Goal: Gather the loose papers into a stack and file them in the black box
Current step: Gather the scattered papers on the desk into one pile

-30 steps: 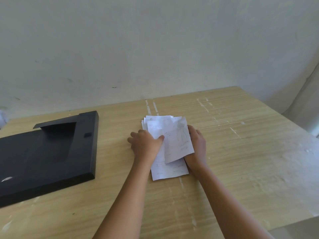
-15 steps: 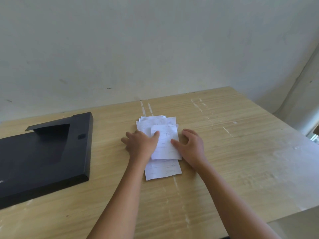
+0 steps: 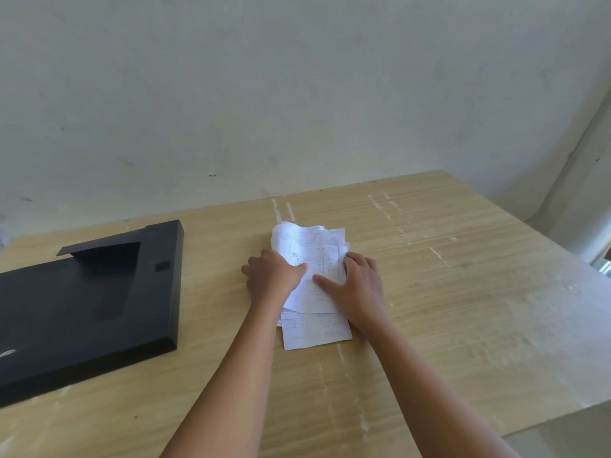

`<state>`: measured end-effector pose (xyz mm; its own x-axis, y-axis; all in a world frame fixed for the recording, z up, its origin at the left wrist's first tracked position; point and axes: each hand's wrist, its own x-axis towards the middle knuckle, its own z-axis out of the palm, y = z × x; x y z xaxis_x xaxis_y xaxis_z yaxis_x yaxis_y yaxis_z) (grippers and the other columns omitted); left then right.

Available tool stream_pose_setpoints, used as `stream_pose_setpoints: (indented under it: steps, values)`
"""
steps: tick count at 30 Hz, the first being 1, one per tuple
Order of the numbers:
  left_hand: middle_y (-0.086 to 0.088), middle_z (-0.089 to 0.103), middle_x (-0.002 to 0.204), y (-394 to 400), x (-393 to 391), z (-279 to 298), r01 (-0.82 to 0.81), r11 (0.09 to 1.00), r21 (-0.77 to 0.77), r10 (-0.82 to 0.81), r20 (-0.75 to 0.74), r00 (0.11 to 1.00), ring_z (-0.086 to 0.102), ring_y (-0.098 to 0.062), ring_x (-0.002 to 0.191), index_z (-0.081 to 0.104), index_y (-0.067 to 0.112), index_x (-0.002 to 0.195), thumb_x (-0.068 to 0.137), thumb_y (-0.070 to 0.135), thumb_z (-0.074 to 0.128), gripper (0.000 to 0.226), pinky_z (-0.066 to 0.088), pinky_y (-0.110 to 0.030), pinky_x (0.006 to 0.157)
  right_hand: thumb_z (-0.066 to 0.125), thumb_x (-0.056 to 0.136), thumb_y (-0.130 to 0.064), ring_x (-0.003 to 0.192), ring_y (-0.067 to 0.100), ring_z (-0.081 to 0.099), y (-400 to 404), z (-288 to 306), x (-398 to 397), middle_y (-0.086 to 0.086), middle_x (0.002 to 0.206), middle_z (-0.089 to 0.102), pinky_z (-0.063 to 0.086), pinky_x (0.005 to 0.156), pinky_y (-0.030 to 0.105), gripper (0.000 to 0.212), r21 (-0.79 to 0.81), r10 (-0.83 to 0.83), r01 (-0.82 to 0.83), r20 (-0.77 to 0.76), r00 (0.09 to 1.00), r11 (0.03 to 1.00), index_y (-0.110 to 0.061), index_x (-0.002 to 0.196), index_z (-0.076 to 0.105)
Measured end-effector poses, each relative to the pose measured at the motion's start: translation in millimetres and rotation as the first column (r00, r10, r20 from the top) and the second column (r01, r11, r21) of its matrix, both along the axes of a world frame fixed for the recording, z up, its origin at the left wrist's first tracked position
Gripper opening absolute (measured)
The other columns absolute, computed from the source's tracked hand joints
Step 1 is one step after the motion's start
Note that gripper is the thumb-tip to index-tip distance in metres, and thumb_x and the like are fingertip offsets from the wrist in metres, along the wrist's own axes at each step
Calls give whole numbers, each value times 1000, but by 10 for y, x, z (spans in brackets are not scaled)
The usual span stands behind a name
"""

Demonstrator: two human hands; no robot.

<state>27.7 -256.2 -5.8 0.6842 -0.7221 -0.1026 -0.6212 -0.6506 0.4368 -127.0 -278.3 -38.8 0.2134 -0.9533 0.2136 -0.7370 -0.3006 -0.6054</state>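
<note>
Gathering step: the left hand [image 3: 274, 276] and right hand [image 3: 358, 287], each grip spread flat on the uneven papers [image 3: 310, 259] mid-surface [image 3: 463, 309], press them together; next, judged, square the edges, clamp the stack, carry it to the box [image 3: 82, 309], well apart at left.

papers [image 3: 310, 249] printed, text too small to read

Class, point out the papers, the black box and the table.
papers [image 3: 315, 332]: head view, lowest sheet's bare near end.
black box [image 3: 66, 312]: head view, flat top face.
table [image 3: 463, 309]: head view, bare wood at right.
</note>
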Motion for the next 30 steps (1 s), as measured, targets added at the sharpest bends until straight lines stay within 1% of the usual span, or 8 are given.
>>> stream_pose_setpoints:
  steps: [3,7,11,15,19,22,26,30]
  values:
    - [-15,57,133,25,-61,35,11,995,-97,-15,-38,999,54,-36,125,42,6,134,84,51,72,74,44,-36,85,60,80,-67,136,19,34,5,-8,7,-4,143,50,33,111,34,75,-18,0,0,-37,999,1000,-11,129,56]
    - [-12,63,121,23,-93,133,10,991,-131,-20,-74,997,64,-30,108,45,1,126,87,30,75,57,42,-31,71,58,81,-67,137,19,33,2,-16,14,-5,144,49,31,112,35,72,-22,3,-4,-59,998,1000,-12,129,56]
    - [1,56,74,-25,1,185,-19,994,-105,-1,-191,982,55,-17,64,51,11,80,84,22,76,27,47,-28,58,58,81,-67,137,19,32,-8,-32,21,-6,144,49,30,113,35,70,-26,-3,2,-61,998,1000,-13,126,57]
    - [3,47,70,-52,1,263,-1,995,-96,-28,-296,955,54,-21,71,39,15,70,84,18,73,37,49,-31,71,56,81,-69,136,19,33,-18,-56,25,-6,142,50,31,112,35,69,-42,-8,5,-68,998,999,-14,122,59]
    - [4,53,84,-38,-61,245,93,990,-110,-120,-265,957,57,-25,88,51,12,97,87,25,66,23,53,-35,80,56,80,-69,135,19,34,-26,-65,25,-6,141,51,30,111,36,65,-39,-8,5,-59,998,999,-15,117,61]
    - [4,53,102,4,-83,216,155,965,-211,-203,-224,953,57,-25,91,41,14,132,92,25,60,46,47,-33,72,55,81,-69,135,19,33,-12,-55,25,-6,142,50,30,111,36,65,-41,-2,-1,-66,998,999,-16,118,60]
    - [0,56,128,70,0,162,138,923,-359,-295,-431,853,60,-23,106,23,24,141,98,21,60,57,54,-43,93,55,80,-71,136,19,32,-15,-38,30,-6,144,48,30,112,35,71,-23,-4,2,-70,998,1000,-15,124,58]
    - [-2,55,133,236,90,74,39,885,-464,-326,-558,763,61,-19,115,17,26,140,96,19,68,68,55,-37,93,60,73,-74,134,18,35,-11,-2,28,-6,140,49,34,111,37,83,38,-30,30,5,1000,999,-13,129,54]
